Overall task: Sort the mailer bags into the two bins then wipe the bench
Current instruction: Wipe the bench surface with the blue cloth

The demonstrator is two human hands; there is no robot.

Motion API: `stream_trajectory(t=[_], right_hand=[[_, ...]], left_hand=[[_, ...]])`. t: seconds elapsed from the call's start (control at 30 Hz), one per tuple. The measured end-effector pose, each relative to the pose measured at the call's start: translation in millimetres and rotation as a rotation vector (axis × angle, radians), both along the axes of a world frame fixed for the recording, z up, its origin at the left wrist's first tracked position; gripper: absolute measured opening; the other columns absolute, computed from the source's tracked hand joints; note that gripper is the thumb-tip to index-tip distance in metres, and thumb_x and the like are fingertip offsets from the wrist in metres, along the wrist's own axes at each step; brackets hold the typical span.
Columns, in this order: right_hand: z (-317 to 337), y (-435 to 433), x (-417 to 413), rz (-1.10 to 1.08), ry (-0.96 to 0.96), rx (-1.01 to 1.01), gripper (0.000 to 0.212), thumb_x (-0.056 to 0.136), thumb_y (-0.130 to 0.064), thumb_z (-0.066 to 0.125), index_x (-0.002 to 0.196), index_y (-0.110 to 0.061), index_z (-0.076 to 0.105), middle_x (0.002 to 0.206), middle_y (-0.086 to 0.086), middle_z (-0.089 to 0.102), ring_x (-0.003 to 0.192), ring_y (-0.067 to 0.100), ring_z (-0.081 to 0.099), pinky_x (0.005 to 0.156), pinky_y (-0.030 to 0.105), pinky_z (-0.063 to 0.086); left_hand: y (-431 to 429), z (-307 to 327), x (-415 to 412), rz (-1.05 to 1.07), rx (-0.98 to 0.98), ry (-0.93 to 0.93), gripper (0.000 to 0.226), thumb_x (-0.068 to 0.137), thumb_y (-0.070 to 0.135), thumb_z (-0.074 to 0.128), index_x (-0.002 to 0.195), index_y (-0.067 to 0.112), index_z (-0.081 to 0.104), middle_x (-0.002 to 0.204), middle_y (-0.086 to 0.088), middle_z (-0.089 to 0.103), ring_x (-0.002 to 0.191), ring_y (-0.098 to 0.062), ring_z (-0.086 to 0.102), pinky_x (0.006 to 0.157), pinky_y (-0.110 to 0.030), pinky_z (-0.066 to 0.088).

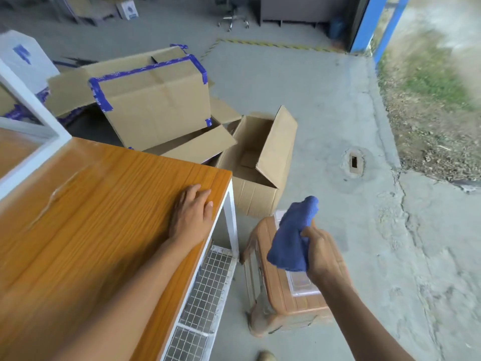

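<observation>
Head: right hand grips cloth (blue), off bench

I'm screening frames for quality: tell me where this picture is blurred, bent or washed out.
Head view: motion blur softens the blue cloth, the right hand and the near bench; the wide lens bows its edge and the floor; daylight washes out the ground at top right; the cardboard boxes look fairly sharp.

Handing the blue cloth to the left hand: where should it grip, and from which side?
Probably the free upper end of the blue cloth, from the left: it sticks up clear above the right hand, which grips the lower bunch.
</observation>
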State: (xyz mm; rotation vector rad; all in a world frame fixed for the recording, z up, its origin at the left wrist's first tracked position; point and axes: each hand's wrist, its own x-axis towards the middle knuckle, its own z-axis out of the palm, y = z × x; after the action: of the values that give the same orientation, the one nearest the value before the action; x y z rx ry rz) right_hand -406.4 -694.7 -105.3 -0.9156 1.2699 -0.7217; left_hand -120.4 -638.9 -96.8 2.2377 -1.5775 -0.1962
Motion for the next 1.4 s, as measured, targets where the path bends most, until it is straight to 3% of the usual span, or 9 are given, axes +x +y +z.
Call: stream_trajectory(t=[0.07,0.17,0.33,0.57,0.67,0.8,1.13,1.27,1.4], right_hand=[[21,13,19,-0.058,-0.11,0.038,0.032,0.079,-0.023,0.058,0.106,-0.008,0.062,0.104,0.02,0.065,0.093,0.034,0.063,0.087,0.055,0.05],[60,33,59,-0.016,-0.095,-0.05,0.01,0.082,-0.021,0.057,0.084,-0.012,0.061,0.085,0.012,0.062,0.08,0.028,0.058,0.078,0.045,0.05],[94,51,138,0.118,0.365,-0.578,0.031,0.073,-0.039,0.046,0.066,-0.01,0.044,0.064,0.004,0.048,0.066,0.025,0.048,0.06,0.039,0.038],[61,69,221,0.689,1.052,-0.898,0.047,0.089,-0.054,0.047,0.115,-0.015,0.053,0.122,0.011,0.047,0.116,0.034,0.044,0.087,0.045,0.042],[55,63,224,0.647,1.055,-1.094,0.053,0.093,-0.059,0.038,0.129,-0.022,0.048,0.139,0.01,0.042,0.127,0.032,0.039,0.099,0.048,0.037],[25,37,225,0.873,1.078,-1.057,0.072,0.09,-0.073,0.01,0.153,-0.039,0.01,0.164,0.001,0.001,0.15,0.029,-0.006,0.115,0.061,-0.004],[22,27,289,0.82,1.111,-0.913,0.073,0.092,-0.069,0.013,0.155,-0.033,0.001,0.163,0.007,-0.009,0.148,0.035,-0.012,0.114,0.063,-0.005],[22,25,283,1.201,0.958,-1.21,0.07,0.09,-0.073,0.012,0.153,-0.043,0.001,0.161,-0.006,-0.014,0.149,0.028,-0.012,0.114,0.064,-0.005],[16,-13,260,0.942,1.093,-1.059,0.07,0.089,-0.074,0.015,0.151,-0.046,0.004,0.163,-0.007,-0.007,0.15,0.028,-0.01,0.11,0.068,-0.004]], left_hand=[[21,2,2,-0.042,0.049,0.033,0.044,0.1,0.034,0.038,0.141,0.019,0.044,0.156,-0.001,0.026,0.145,-0.022,0.019,0.117,-0.047,0.024],[69,4,16,-0.019,0.079,0.005,0.048,0.1,0.039,0.035,0.143,0.018,0.042,0.157,-0.005,0.024,0.146,-0.022,0.017,0.119,-0.046,0.019],[149,7,71,0.194,-0.019,0.0,0.055,0.094,0.045,0.035,0.127,0.006,0.057,0.144,-0.017,0.044,0.134,-0.035,0.041,0.107,-0.049,0.039],[171,23,140,0.315,0.1,-0.013,0.051,0.099,0.037,0.043,0.142,0.012,0.041,0.153,-0.012,0.029,0.138,-0.03,0.032,0.11,-0.043,0.034],[172,15,155,0.307,0.148,-0.044,0.054,0.098,0.041,0.042,0.144,0.013,0.038,0.153,-0.012,0.028,0.14,-0.031,0.029,0.113,-0.046,0.03],[174,-1,163,0.366,0.097,-0.14,0.055,0.096,0.045,0.042,0.14,0.011,0.045,0.15,-0.015,0.036,0.139,-0.033,0.031,0.113,-0.05,0.029],[170,1,162,0.516,0.172,-0.18,0.076,0.091,0.066,0.013,0.148,0.02,0.032,0.158,-0.01,0.023,0.146,-0.027,0.019,0.118,-0.043,0.016],[180,12,175,0.433,0.204,-0.187,0.075,0.088,0.066,0.01,0.143,0.027,0.042,0.152,-0.004,0.036,0.14,-0.025,0.031,0.109,-0.047,0.032],[198,19,222,0.411,0.26,-0.28,0.06,0.094,0.058,0.021,0.136,0.028,0.051,0.139,-0.004,0.049,0.123,-0.024,0.044,0.091,-0.045,0.041]])
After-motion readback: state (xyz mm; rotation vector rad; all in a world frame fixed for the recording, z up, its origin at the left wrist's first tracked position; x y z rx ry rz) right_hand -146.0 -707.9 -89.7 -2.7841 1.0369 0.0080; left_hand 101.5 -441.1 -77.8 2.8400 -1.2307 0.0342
